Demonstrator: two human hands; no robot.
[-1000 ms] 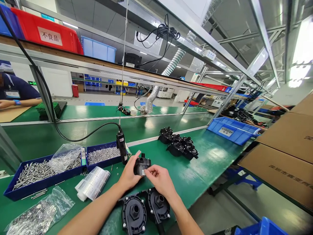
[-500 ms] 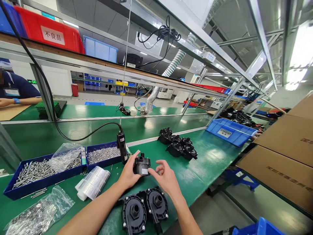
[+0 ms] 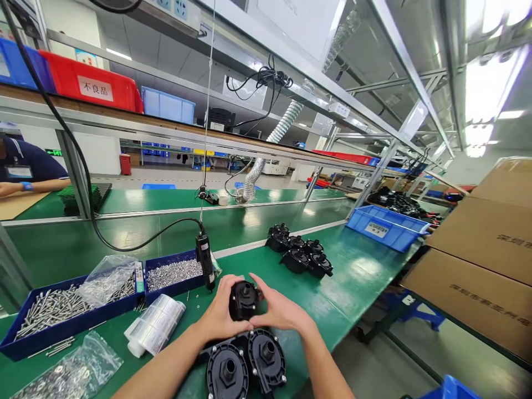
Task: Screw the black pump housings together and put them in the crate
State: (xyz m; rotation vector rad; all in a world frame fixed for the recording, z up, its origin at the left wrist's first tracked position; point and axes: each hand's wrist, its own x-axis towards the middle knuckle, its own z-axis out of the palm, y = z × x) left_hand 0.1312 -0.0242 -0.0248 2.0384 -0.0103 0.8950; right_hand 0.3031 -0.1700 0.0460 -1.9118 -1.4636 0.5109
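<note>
The left-hand grip point(image 3: 219, 311) is curled around the left side of a black pump body point(image 3: 243, 299), fingers at its far edge and thumb along the near side. The right-hand grip point(image 3: 277, 308) makes a wide C on the right side, index finger and thumb well parted; whether it presses on the pump body, I cannot tell. The two thumb tips come close together at the near edge. The pump body sits between both palms, its round top facing up and tilted toward the viewer.

Two black pumps with spouts, a left pump point(image 3: 227, 370) and a right pump point(image 3: 267, 356), lie side by side just on the near side of the hands, crowding that part of the green tabletop point(image 3: 307, 299). A cluster of black pumps point(image 3: 296, 258) stands farther off to the right.

An electric screwdriver point(image 3: 205, 260) hangs just beyond the left hand. To the left are a blue screw bin point(image 3: 112, 311), a blue nut bin point(image 3: 174, 288), a label roll point(image 3: 157, 326) and a clear bag of washers point(image 3: 70, 372). A blue crate point(image 3: 386, 230) is at the far right.
</note>
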